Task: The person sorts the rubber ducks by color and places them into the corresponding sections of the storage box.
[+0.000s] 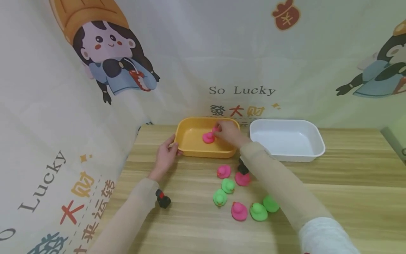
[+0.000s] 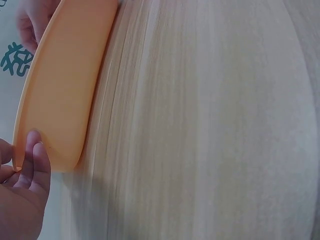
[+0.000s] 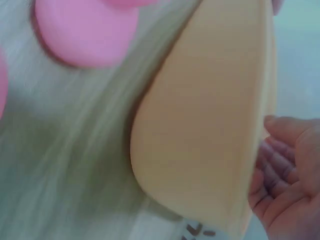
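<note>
currently the left hand [image 1: 165, 155] is gripping the near-left corner of the yellow tray [image 1: 190, 150], thumb curled over its rim. the right hand [image 1: 229, 132] is hovering over the tray with fingers relaxed, just beside a pink duck [image 1: 208, 137] lying inside. more pink and green ducks are sitting on the counter [image 1: 349, 197].

The yellow tray [image 1: 193, 150] and the white tray [image 1: 287, 153] look like smooth plastic with a faint sheen. The pink ducks [image 1: 223, 171] and green ducks [image 1: 258, 211] seem soft, matt rubber or plastic. The table [image 1: 349, 197] shows pale, matt wood grain; the printed backdrop [image 1: 203, 53] looks like smooth cloth.
</note>
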`<state>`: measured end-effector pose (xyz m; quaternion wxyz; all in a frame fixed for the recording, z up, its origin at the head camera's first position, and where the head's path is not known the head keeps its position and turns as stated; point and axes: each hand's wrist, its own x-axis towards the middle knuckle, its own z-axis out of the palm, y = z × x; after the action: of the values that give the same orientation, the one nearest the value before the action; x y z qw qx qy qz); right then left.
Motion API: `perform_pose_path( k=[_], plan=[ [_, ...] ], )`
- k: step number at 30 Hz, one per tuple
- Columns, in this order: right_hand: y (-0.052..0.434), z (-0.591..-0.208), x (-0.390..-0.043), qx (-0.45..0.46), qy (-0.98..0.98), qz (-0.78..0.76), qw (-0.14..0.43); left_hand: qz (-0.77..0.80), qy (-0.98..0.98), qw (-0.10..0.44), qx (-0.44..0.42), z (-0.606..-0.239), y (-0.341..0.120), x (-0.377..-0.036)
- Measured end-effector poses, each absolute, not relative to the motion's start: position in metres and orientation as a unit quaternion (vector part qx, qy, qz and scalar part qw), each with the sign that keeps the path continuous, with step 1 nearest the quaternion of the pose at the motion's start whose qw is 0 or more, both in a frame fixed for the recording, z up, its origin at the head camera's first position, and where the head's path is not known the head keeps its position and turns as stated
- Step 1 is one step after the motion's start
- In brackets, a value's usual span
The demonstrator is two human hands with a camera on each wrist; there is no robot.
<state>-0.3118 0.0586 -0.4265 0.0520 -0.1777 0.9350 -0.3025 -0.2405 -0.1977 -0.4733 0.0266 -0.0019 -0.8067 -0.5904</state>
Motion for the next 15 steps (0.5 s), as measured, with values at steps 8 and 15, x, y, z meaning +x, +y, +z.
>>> perform_pose_path(
  k=[8, 15],
  plan=[
    [0.084, -0.406, -0.295, -0.21, 0.922, -0.322, 0.047, -0.598, -0.801, 0.027, 0.003, -0.474, -0.198, -0.242],
    [0.104, -0.396, -0.276, -0.237, 0.92, -0.311, 0.003, -0.595, -0.803, 0.025, 0.008, -0.475, -0.198, -0.243]
  ],
)
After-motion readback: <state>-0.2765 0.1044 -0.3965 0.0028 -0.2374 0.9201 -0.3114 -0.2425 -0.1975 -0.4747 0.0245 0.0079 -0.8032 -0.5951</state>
